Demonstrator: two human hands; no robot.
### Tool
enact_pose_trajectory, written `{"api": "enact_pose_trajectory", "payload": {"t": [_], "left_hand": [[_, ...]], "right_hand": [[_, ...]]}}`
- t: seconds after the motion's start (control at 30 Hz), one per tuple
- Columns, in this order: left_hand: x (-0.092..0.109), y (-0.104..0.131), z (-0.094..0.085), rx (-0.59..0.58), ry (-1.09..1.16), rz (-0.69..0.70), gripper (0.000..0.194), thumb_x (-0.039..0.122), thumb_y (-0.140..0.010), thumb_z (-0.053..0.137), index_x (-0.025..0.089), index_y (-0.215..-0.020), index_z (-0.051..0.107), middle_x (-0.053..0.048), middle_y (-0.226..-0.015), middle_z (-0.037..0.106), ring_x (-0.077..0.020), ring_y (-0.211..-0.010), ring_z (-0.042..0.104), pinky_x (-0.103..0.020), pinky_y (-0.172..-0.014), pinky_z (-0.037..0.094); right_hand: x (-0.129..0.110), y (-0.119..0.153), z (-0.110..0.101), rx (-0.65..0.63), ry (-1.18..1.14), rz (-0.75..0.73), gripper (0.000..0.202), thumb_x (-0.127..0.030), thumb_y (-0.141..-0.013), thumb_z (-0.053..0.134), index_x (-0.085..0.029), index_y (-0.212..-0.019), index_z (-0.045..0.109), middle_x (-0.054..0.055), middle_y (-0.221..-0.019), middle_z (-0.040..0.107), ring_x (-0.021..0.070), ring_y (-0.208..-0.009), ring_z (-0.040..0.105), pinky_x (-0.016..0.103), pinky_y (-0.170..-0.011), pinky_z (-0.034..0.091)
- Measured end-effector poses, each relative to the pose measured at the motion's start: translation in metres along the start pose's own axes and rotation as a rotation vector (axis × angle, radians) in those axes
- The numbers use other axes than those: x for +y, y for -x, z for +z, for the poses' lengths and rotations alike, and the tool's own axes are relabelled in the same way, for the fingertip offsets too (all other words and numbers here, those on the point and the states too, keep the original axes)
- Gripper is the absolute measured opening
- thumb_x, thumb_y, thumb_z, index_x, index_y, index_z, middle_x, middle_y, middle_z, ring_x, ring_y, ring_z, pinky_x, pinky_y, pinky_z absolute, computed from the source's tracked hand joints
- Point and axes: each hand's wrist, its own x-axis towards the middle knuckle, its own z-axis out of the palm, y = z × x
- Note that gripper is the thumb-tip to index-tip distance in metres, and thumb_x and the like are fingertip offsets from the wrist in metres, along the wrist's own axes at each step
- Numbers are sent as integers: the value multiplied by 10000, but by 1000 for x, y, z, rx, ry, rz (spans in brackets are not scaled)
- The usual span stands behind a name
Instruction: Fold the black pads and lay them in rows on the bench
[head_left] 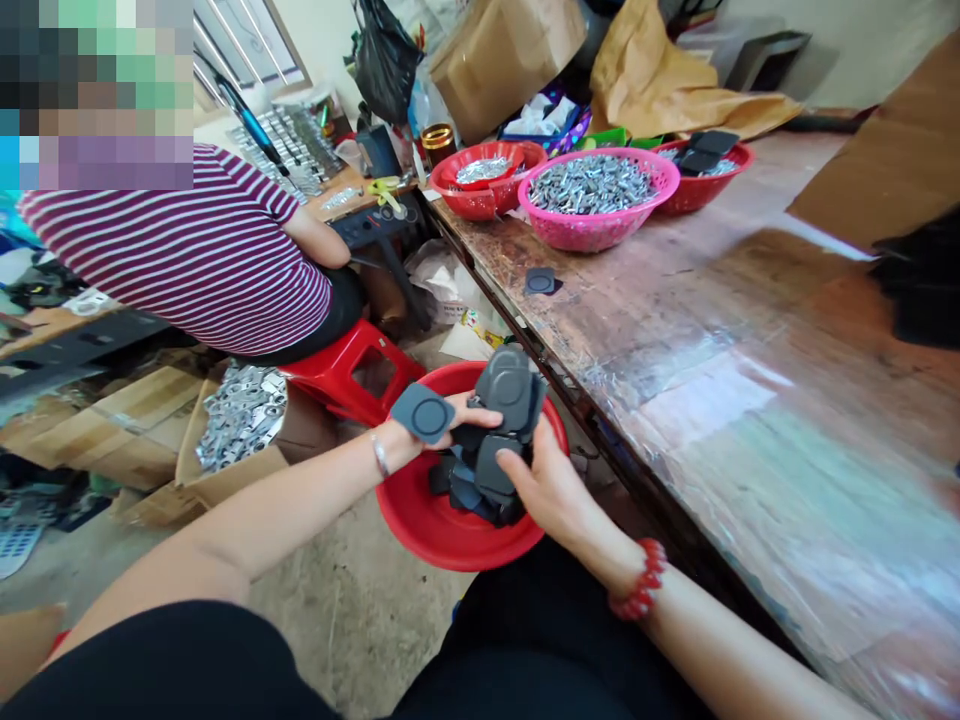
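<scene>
Over a red basin (405, 530), both hands are closed on black plastic pieces with rounded corners. My left hand (466, 412) has its fingers against a bunch of these black plastic pieces (508, 385), some with a raised ring outline. Another dark square piece (422, 413) with a round ring lies over the back of my left hand, near the wrist. From the other side, my right hand (551, 480) grips the bunch, its thumb on a lower black piece (496, 468). More dark pieces (466, 488) lie in the basin under the hands.
At right stands a wooden table (600, 320) with a pink basket (600, 235) of small metal parts, red baskets and a loose dark square (540, 281). A person in a striped shirt (202, 250) sits on a red stool (360, 370). A carton (240, 420) holds metal parts.
</scene>
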Motion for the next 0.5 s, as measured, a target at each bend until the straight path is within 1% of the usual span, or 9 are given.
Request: {"api": "enact_pose_trajectory", "payload": {"t": [0.1, 0.13, 0.17, 0.2, 0.27, 0.3, 0.33, 0.37, 0.5], "left_hand": [[-14, 35, -33, 85, -132, -29, 621, 414, -509, 888, 184, -1052, 694, -82, -1011, 749, -298, -1035, 670, -385, -889, 538], [-19, 44, -45, 139, -184, -38, 617, 400, -502, 892, 188, -1046, 690, -70, -984, 752, -293, -1027, 669, -375, -883, 537], [-25, 51, -56, 195, -236, -49, 609, 380, -493, 898, 189, -1032, 687, -59, -953, 753, -289, -1007, 671, -368, -873, 535], [-31, 58, -67, 249, -287, -60, 591, 364, -484, 901, 186, -1004, 686, -51, -917, 753, -286, -975, 673, -361, -856, 535], [-43, 66, -84, 328, -375, -83, 534, 356, -472, 897, 173, -926, 685, -42, -845, 746, -274, -895, 674, -348, -815, 532], [-50, 67, -89, 352, -413, -95, 502, 367, -471, 889, 166, -881, 682, -38, -807, 738, -267, -855, 671, -342, -790, 530], [-56, 67, -92, 368, -448, -106, 476, 384, -473, 881, 162, -840, 676, -33, -768, 728, -259, -817, 666, -337, -763, 528], [-62, 66, -92, 379, -481, -117, 458, 407, -477, 871, 160, -807, 669, -25, -729, 714, -251, -786, 659, -330, -736, 523], [-80, 52, -80, 406, -608, -138, 436, 510, -514, 824, 171, -707, 627, 14, -596, 632, -220, -691, 625, -297, -638, 487]], "right_hand": [[9, 14, 22, -244, 87, 188, 700, -289, -784, 632, -159, -1436, 415, 163, -1497, 373, 315, -1406, 367, 458, -1168, 299], [12, 20, 25, -299, 102, 241, 699, -301, -771, 656, -146, -1420, 448, 170, -1515, 342, 326, -1405, 367, 449, -1163, 308], [16, 26, 26, -348, 95, 282, 670, -303, -768, 665, -136, -1393, 487, 172, -1508, 352, 325, -1383, 400, 435, -1145, 336], [19, 32, 24, -401, 73, 319, 608, -298, -779, 657, -130, -1350, 534, 173, -1459, 421, 313, -1325, 471, 422, -1103, 387], [28, 44, 17, -508, -2, 390, 443, -298, -810, 622, -124, -1218, 626, 144, -1197, 623, 267, -1087, 625, 391, -936, 504], [33, 49, 12, -540, -50, 423, 374, -310, -819, 612, -127, -1142, 657, 111, -1042, 669, 240, -962, 652, 365, -838, 532], [38, 55, 7, -552, -103, 454, 327, -331, -818, 613, -133, -1071, 673, 80, -921, 675, 215, -865, 651, 337, -756, 537], [43, 61, 1, -547, -158, 475, 304, -361, -808, 624, -141, -1011, 679, 56, -851, 667, 194, -800, 637, 313, -699, 531], [62, 85, -23, -441, -321, 517, 346, -485, -738, 681, -169, -879, 683, 34, -844, 665, 164, -759, 613, 274, -639, 505]]}}
